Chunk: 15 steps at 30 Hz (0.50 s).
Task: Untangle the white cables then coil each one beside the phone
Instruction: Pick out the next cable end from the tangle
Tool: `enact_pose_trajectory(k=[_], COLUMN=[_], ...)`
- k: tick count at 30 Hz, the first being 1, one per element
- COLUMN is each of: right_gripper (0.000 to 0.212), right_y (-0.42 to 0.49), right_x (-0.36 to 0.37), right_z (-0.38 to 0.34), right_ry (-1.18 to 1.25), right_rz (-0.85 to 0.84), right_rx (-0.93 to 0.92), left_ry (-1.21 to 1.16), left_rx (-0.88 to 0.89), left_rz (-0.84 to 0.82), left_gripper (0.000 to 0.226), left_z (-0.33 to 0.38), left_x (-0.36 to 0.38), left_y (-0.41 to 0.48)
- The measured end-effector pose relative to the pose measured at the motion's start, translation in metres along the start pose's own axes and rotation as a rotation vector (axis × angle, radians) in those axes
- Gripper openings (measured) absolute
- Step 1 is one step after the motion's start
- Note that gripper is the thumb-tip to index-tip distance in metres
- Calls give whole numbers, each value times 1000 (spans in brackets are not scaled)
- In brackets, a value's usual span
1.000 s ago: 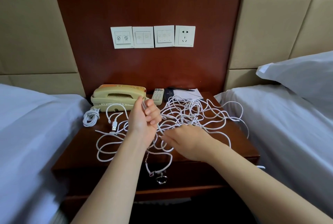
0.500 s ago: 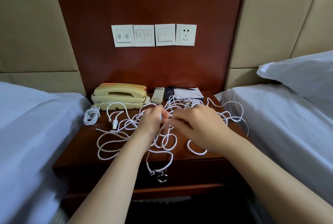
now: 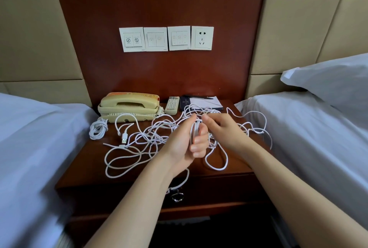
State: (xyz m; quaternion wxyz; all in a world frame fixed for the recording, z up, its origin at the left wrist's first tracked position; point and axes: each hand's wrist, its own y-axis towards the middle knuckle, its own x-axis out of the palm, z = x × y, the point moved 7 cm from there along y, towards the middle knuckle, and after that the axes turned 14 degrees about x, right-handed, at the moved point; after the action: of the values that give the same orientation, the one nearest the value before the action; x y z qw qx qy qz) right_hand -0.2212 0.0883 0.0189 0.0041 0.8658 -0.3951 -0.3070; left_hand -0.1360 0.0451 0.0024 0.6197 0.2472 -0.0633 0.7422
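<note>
Winding one white cable (image 3: pixel 194 130) into loops, apparently: left grip (image 3: pixel 186 142) is clamping the small bundle to hold its shape, right grip (image 3: pixel 224 130) is pinching the strand feeding it. Loose tangle (image 3: pixel 153 128) is sprawling over the desk (image 3: pixel 79 169); one finished coil (image 3: pixel 97 130) is lying beside the phone (image 3: pixel 129 106).
</note>
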Motion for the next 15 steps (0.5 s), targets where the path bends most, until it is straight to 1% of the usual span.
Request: enact_pose_trajectory(k=[5, 7, 10, 15], right_gripper=[40, 36, 26, 24], right_y=[-5, -9, -18, -35], right_x=[26, 37, 49, 65], right_z=[8, 5, -1, -18], right_ry=[-93, -197, -365, -684], right_rz=[-87, -114, -137, -204], right_rx=[97, 67, -1, -52], left_ry=[-103, -159, -171, -121], left_rx=[82, 123, 149, 218], left_rz=[118, 181, 258, 401], left_gripper=[55, 55, 50, 48], left_z=[10, 16, 21, 28], left_x=[-12, -21, -33, -52], left_y=[5, 6, 7, 7])
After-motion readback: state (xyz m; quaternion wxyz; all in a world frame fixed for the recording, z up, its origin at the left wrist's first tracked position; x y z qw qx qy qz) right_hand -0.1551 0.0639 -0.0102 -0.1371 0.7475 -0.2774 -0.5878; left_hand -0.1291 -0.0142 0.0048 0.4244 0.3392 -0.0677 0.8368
